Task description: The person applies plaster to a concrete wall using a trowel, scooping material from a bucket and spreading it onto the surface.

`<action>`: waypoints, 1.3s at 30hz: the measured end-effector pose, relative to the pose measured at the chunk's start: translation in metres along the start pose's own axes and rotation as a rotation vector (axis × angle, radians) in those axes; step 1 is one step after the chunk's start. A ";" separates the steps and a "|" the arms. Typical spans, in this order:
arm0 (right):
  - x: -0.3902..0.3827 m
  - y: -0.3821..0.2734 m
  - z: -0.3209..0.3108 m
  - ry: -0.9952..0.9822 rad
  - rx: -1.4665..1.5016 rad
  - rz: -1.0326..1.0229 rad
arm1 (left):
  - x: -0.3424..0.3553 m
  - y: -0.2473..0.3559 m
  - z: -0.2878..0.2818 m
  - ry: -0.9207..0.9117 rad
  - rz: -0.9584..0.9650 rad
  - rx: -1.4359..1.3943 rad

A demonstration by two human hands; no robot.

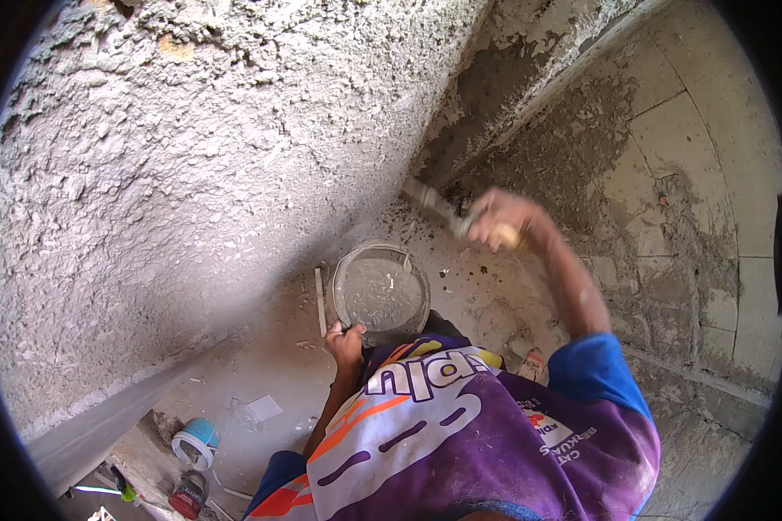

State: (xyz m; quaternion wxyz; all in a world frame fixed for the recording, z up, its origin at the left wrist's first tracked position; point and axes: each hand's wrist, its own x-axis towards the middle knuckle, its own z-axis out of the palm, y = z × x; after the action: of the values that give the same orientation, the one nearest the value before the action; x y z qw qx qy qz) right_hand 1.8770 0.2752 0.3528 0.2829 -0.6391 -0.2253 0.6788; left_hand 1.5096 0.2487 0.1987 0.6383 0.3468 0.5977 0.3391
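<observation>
My right hand (504,217) is closed on the pale handle of a trowel-like tool (436,203), both blurred. The tool's far end is near the dark corner where the rough plastered wall (200,148) meets a recessed edge. My left hand (344,343) grips the near left rim of a round bucket (350,260), which holds wet grey mortar (381,291). A thin pale strip (320,300) is just left of the bucket.
A block wall (695,217) with patches of mortar stands on the right. At lower left are a blue and white pail (195,443), a red container (188,495) and a square pale scrap (263,409). Bottles (530,365) lie near my right side.
</observation>
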 end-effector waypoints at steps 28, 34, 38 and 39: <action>0.006 0.143 0.092 0.057 -1.340 -0.413 | -0.056 -0.002 0.032 0.260 -0.124 0.047; 0.012 0.096 0.052 -0.283 -0.871 -0.530 | -0.078 -0.013 0.035 0.373 -0.207 -0.048; 0.050 0.059 -0.032 -0.272 -0.026 0.013 | -0.084 -0.017 0.030 0.375 -0.261 0.001; 0.043 0.032 -0.053 -0.062 0.008 0.018 | -0.086 -0.025 0.026 0.371 -0.227 -0.031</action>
State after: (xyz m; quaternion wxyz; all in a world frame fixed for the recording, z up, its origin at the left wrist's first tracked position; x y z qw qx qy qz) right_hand 1.9258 0.2770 0.2953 0.2721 -0.6185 -0.2257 0.7018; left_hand 1.5313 0.1622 0.2241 0.5567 0.1988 0.7350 0.3323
